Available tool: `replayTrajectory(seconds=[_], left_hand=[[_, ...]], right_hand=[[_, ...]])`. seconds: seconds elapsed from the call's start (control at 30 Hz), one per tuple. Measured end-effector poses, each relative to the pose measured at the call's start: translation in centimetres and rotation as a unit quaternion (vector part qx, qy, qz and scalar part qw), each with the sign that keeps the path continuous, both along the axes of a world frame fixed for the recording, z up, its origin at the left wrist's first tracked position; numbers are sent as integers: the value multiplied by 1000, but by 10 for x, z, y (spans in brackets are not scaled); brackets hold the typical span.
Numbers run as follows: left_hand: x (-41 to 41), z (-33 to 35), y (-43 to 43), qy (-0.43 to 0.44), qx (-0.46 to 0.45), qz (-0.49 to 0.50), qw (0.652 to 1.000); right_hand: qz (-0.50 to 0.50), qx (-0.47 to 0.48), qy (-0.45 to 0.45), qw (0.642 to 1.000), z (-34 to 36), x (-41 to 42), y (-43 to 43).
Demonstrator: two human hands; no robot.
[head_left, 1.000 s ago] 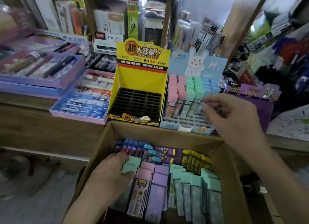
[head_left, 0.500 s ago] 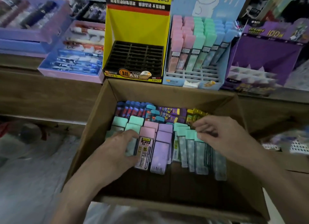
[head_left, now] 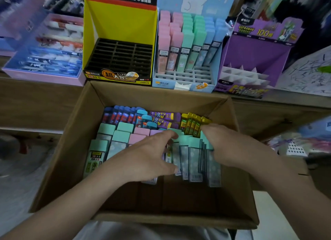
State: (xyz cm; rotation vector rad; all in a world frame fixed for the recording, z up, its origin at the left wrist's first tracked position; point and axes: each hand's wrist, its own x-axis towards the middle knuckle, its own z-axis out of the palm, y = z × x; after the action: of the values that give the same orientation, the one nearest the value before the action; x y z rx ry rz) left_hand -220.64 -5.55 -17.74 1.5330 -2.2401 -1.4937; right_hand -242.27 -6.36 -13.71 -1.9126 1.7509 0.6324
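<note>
Leftward no longer, the left hand (head_left: 148,159) has slid across from the pink and lilac cases to the row of flat mint-green plastic lead cases (head_left: 194,161), while the right hand (head_left: 231,144) stays at that row's far end.

These cases stand on edge, packed side by side, in the right half of the open brown cardboard box (head_left: 71,141), caps pointing away from the person. Left forefinger reaches over the cap end and left thumb presses the lower end, so this hand grasps the nearest few lengthwise. Right fingers curl down over the caps on the row's right flank; their tips are hidden behind the cases, so I cannot tell whether they pinch or merely steady. Bracketing the row from both sides probably keeps the thin cases from toppling while a bundle is gathered.

Just beyond the fingers lie small yellow lead tubes (head_left: 192,121), with pink-capped cases (head_left: 141,132) to the left.

Behind the box, on the shelf, sits a pale blue rabbit-printed display tray (head_left: 161,83) whose front slots are vacant, likely where the bundle belongs. Beside it stand a yellow cardboard display with black slots (head_left: 118,28) and a purple cardboard display (head_left: 254,53).
</note>
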Motion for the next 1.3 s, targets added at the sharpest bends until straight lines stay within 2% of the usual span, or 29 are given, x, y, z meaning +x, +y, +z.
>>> replayTrajectory(seconds=[0.2, 0.5, 0.77, 1.1, 1.3], left_hand=[[-16, -9, 2, 61, 88, 10, 994], [-4, -16, 16, 55, 128, -29, 990], [1, -20, 25, 26, 150, -87, 985], [4, -11, 28, -11, 137, -125, 983], [4, -9, 28, -1, 144, -115, 983]], right_hand=[[27, 26, 28, 999, -8, 2, -7], [78, 70, 26, 994, -8, 1, 6], [54, 95, -57, 992, -10, -9, 17], [49, 123, -102, 986, -8, -15, 9], [85, 155, -91, 980, 0, -13, 3]])
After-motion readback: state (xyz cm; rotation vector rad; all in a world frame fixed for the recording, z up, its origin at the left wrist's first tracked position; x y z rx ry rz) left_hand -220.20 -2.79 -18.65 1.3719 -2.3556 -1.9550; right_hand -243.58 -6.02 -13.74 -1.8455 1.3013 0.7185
